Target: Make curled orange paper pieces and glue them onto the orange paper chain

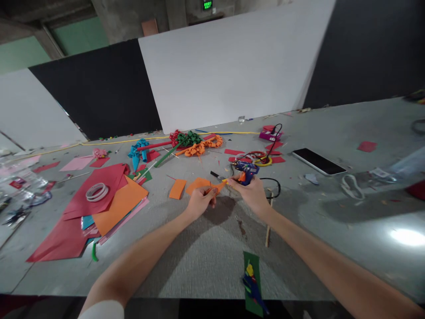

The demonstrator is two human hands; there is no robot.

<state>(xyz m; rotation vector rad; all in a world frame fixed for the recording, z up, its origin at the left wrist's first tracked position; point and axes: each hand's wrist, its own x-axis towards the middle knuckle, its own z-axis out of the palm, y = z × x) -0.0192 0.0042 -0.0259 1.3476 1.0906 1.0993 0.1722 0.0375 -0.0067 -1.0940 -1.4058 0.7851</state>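
Note:
My left hand (200, 201) pinches a piece of orange paper (198, 182) between thumb and fingers, just above the table. To its right, my right hand (252, 195) is closed around a blue hot glue gun (245, 167) with an orange trigger. The yellow tip of the gun points left, close to the paper's edge; whether they touch I cannot tell. A small orange paper rectangle (177, 189) lies left of my left hand. Just beyond the gun's tip is a black pen-like stick (215, 174).
Red paper (93, 186) and other coloured sheets are piled at left, with white tape rolls (97, 192) on top. Paper flowers (189, 139) lie at the back. A phone (318, 161), a purple power strip (270, 134) and a wooden stick (268, 235) are on the right.

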